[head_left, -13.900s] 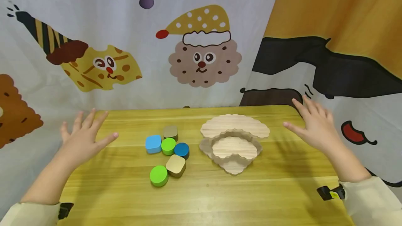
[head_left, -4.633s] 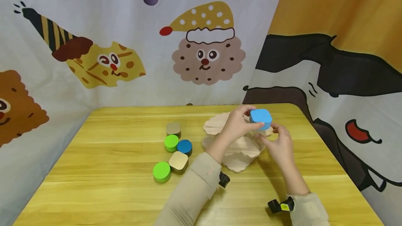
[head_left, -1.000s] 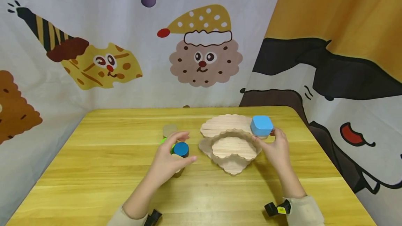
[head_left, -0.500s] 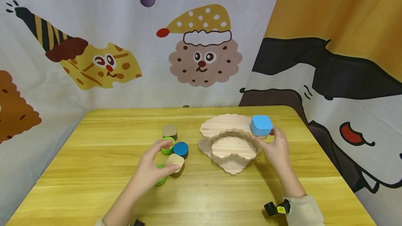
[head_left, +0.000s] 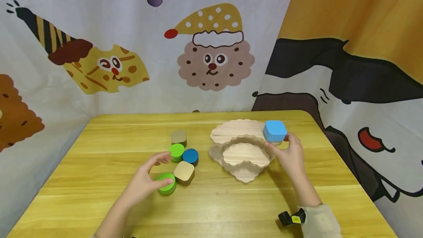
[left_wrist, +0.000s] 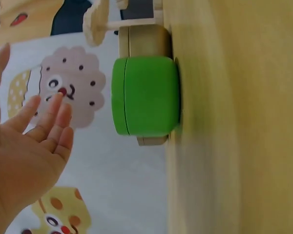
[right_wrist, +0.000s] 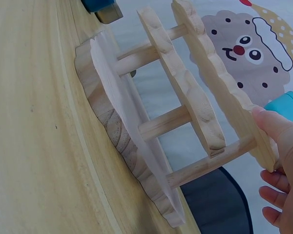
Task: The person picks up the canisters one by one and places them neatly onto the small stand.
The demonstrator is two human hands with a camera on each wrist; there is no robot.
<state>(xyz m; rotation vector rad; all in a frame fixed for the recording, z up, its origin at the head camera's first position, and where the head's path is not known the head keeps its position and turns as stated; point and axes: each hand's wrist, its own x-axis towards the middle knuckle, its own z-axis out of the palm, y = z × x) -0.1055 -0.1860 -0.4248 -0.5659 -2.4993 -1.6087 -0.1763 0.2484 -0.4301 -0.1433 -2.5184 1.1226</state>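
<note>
My left hand (head_left: 141, 182) hovers beside the nearer green round block (head_left: 167, 186), thumb and fingers spread apart. In the left wrist view that hand (left_wrist: 27, 158) holds nothing, and a gap separates it from the green block (left_wrist: 149, 96). My right hand (head_left: 292, 158) pinches the right end of the top tier of a scalloped wooden tiered stand (head_left: 238, 129). In the right wrist view, its thumb lies over the tier's edge with fingers curled below. A light blue rounded-square block (head_left: 275, 130) sits on that tier's right end, close to the thumb.
A tan block (head_left: 184, 172), a dark blue round block (head_left: 190, 156), a second green round block (head_left: 176, 151) and a brownish block (head_left: 179, 137) cluster left of the stand on the wooden table (head_left: 218, 212). A printed curtain (head_left: 132, 21) hangs behind the table.
The light blue block has gone from the cluster onto the stand's top tier. Over the last second my left hand has drawn back left, from around the dark blue block to the nearer green one.
</note>
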